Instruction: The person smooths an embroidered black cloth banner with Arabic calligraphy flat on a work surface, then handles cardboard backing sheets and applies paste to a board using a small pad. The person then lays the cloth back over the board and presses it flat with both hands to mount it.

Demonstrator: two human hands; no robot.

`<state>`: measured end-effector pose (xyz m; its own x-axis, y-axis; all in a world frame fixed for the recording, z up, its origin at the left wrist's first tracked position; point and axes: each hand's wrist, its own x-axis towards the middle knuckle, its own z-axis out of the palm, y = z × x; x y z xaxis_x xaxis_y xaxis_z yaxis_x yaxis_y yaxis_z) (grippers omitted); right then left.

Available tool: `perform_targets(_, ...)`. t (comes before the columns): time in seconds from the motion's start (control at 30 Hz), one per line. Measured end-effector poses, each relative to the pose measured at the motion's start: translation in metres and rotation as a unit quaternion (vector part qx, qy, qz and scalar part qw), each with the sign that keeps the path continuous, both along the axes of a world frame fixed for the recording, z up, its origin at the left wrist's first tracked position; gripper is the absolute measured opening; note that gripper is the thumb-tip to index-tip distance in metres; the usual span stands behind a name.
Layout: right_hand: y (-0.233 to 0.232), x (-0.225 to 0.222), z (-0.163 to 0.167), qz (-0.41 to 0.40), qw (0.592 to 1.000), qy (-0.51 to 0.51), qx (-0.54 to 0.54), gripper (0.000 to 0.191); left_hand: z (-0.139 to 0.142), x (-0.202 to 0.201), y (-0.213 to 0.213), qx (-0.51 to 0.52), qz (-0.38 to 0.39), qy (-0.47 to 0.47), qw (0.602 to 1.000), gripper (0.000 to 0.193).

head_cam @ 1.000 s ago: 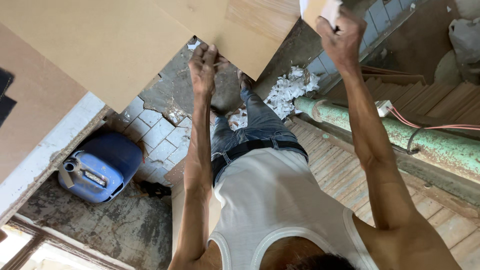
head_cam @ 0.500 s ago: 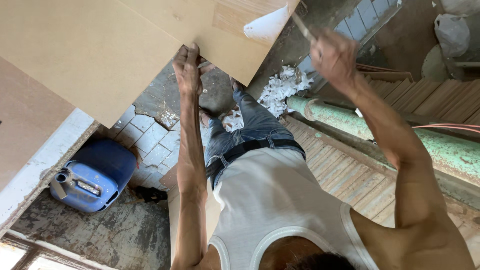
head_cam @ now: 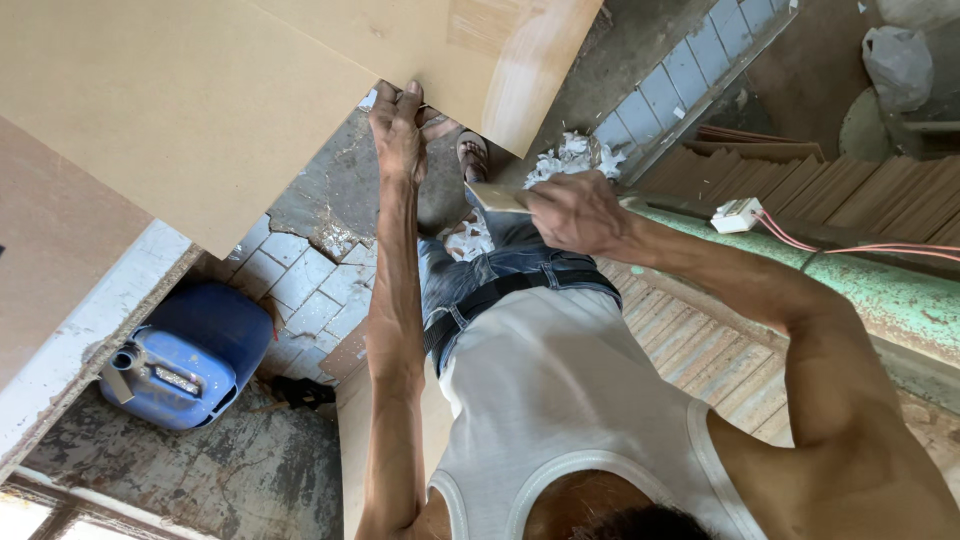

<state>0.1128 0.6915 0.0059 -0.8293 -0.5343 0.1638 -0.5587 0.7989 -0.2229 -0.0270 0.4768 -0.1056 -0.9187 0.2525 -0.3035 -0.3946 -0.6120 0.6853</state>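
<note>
Left hand [head_cam: 398, 125]: raised against the lower edge of the large tan fibreboard sheet [head_cam: 200, 90], fingers pinched narrow there around a small thin item too small to identify. Half a second ago this hand sat at the same edge; it has stayed put.

Right hand [head_cam: 572, 212]: closed on the pale wooden handle [head_cam: 497, 198] of a tool whose working end is hidden. Change noted: a moment back this hand was up high beside the sheet's far corner; it now sits lower, level with your belt, well apart from the board. In my judgement the stroke is at its drawn-back stage, with the sheet pinned in place by your left hand alone.

Containers: blue plastic jerrycan [head_cam: 185, 355], on the floor below your left elbow, cap closed, contents not visible. White plastic bag [head_cam: 898, 62], far beyond your right hand, contents hidden.

Other: white shavings [head_cam: 570, 160] on the floor just past your right hand; white electrical box [head_cam: 738, 214] with red wires to its right.
</note>
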Motion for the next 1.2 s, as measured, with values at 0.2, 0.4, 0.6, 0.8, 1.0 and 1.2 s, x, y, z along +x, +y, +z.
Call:
perform_targets(0.2,0.1,-0.01,0.047,-0.179,0.949,-0.098,-0.242,0.015,-0.009,-0.012,0.001,0.024,-0.037,-0.019,0.999,0.036)
perform_targets(0.4,0.172,-0.013,0.067,-0.221,0.85,-0.049,-0.476,0.011,0.0,0.026,-0.006,0.079,0.091,-0.013,0.993,0.033)
perform_targets(0.6,0.212,-0.031,0.058,-0.244,0.793,-0.045,-0.556,0.007,0.007,0.067,0.04,0.15,0.18,-0.055,0.97,0.029)
perform_targets(0.8,0.214,-0.042,0.048,-0.26,0.764,-0.07,-0.586,0.009,-0.016,0.031,0.124,0.111,0.129,-0.039,0.985,0.025)
perform_targets(1.0,0.222,-0.039,0.03,-0.257,0.705,-0.078,-0.656,0.014,-0.012,-0.001,0.136,0.019,0.036,-0.068,0.997,0.031)
perform_targets(1.2,0.226,-0.031,0.011,-0.285,0.652,-0.081,-0.698,0.007,-0.019,-0.007,0.061,0.021,0.155,-0.06,0.986,0.021)
